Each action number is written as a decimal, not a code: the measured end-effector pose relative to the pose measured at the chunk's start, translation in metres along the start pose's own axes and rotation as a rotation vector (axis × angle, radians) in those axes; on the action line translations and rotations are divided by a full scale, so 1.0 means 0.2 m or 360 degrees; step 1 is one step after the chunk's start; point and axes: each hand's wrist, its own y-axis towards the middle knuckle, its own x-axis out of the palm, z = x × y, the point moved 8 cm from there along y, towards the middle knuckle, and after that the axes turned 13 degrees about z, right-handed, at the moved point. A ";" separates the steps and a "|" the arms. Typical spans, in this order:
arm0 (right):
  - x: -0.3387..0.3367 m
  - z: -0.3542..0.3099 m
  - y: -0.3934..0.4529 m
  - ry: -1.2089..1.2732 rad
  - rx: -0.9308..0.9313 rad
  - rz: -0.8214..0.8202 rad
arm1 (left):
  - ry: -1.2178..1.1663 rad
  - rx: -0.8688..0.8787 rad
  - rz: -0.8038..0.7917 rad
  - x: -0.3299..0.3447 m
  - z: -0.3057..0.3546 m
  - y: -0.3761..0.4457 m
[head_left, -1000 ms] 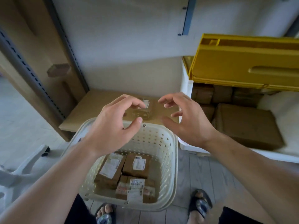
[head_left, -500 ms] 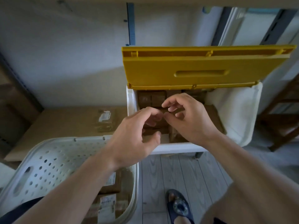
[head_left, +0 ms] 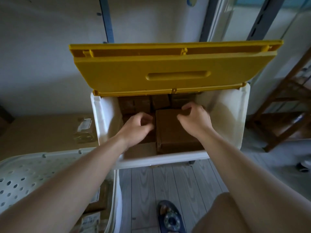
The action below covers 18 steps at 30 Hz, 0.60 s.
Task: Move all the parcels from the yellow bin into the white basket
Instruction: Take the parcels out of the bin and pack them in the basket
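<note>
Because the white basket (head_left: pixel 55 167) sat low at the left edge of my view, just beside the bin, anything lifted out had only a short swing to reach it. I could see a few labelled parcels (head_left: pixel 96 207) already lying in its bottom corner, half hidden by the left forearm. A sandalled foot (head_left: pixel 170 217) stood on the grey plank floor (head_left: pixel 168 179) between basket and bin, close enough, I judged, for both arms to reach without leaning.

Further out, both hands were down inside the yellow bin (head_left: pixel 227 115), whose body was white with a yellow lid. The left hand (head_left: pixel 136 126) had its fingers loosely curled and hung at the left edge of a large brown box (head_left: pixel 171 130); I could not tell whether it touched the box, and it gripped nothing that I could see. The right hand (head_left: pixel 196 117) arched over the box's far right corner with fingers bent and spread, also holding nothing yet. I read the pair as set to take the big box from both sides, since it looked too broad for one hand.

Behind it, smaller brown boxes (head_left: pixel 151 103) were packed along the back wall, so much of the task remained. The yellow lid (head_left: pixel 168 71) stood propped upright against the wall, leaving the opening free. A flat carton (head_left: pixel 42 132) with a label lay left of the bin.
</note>
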 end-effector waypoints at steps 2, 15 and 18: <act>0.03 0.11 0.06 -0.0185 0.0135 0.0021 | -0.0150 -0.0280 -0.0056 0.10 -0.06 0.05; 0.15 0.22 0.22 -0.0621 0.0273 -0.0010 | -0.0311 -0.0682 -0.0208 0.44 -0.23 0.25; 0.18 0.23 0.24 -0.0517 0.0263 -0.0006 | -0.0312 -0.0761 -0.0203 0.46 -0.26 0.27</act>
